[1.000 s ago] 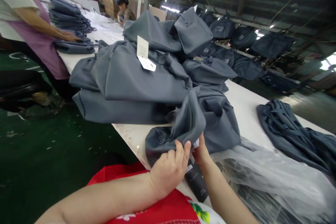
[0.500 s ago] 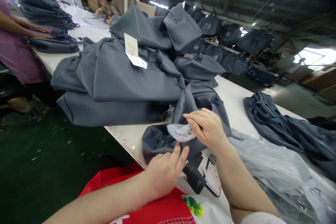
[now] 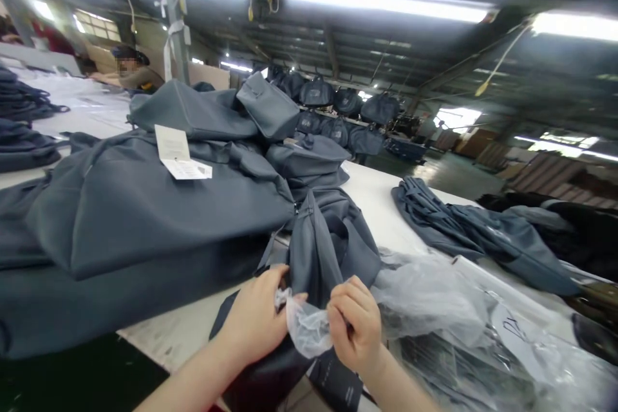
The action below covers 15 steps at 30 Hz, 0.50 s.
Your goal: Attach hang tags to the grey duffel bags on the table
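A dark blue-grey bag (image 3: 313,251) lies slumped on the table in front of me. Translucent plastic wrap (image 3: 309,328) stretches between my two hands at its near end. My left hand (image 3: 258,315) is closed on the left, bunched end of the wrap, against the bag; some of its fingers are hidden. On the right, my right hand (image 3: 356,325) grips the other end of the wrap in curled fingers. Just below the hands lies a black hang tag (image 3: 337,383), partly covered by my right wrist.
Large blue-grey bags (image 3: 159,206) are piled at the left, one with a white tag (image 3: 174,148). Clear plastic bags (image 3: 434,296) lie to the right, with more folded dark bags (image 3: 463,219) beyond. Finished bags (image 3: 316,91) hang behind. A co-worker (image 3: 132,67) sits at the far left.
The view has tilted up and turned right. My left hand has gone from resting fingers under the plastic wrap to gripping it, and the wrap is now drawn out between both hands.
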### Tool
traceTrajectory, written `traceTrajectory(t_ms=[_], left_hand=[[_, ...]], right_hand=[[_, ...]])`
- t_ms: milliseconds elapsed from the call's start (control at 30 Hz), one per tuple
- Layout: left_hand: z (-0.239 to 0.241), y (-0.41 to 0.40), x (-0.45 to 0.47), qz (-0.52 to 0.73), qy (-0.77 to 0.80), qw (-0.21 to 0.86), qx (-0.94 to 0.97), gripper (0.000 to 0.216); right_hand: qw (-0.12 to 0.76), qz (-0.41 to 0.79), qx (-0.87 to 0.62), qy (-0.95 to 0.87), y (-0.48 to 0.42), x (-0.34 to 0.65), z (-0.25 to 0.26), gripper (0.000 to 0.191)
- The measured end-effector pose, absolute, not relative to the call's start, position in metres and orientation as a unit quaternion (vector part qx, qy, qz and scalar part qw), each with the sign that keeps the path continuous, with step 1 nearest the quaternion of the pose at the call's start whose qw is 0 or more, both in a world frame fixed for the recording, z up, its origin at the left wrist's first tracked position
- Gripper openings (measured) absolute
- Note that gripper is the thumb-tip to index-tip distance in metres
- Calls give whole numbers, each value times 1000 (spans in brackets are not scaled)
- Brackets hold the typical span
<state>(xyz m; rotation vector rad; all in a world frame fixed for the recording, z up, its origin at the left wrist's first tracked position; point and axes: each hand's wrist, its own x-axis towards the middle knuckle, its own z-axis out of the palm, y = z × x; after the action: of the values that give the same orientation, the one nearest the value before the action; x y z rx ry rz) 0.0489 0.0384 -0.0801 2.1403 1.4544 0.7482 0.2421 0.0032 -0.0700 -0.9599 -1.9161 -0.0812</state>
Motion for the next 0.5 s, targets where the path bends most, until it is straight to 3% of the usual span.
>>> traceTrajectory(t_ms=[200, 300, 367, 433, 500], left_hand=[[-74, 31, 72, 237, 487, 151, 827, 48], [-69, 23, 71, 216, 481, 130, 840, 49], [-66, 17, 67, 204, 473, 118, 849, 47], [-62, 14, 60, 190, 454, 103, 865, 48], [-56, 14, 52, 174, 437, 96, 877, 50]], right_hand=[[387, 87, -404, -824, 19, 259, -26, 32], [389, 54, -448, -803, 42, 262, 2, 12], [367, 2, -478, -798, 60, 262, 20, 19], [292, -34, -508, -809, 75, 261, 37, 33], [191, -61, -531, -823, 84, 257, 52, 33]])
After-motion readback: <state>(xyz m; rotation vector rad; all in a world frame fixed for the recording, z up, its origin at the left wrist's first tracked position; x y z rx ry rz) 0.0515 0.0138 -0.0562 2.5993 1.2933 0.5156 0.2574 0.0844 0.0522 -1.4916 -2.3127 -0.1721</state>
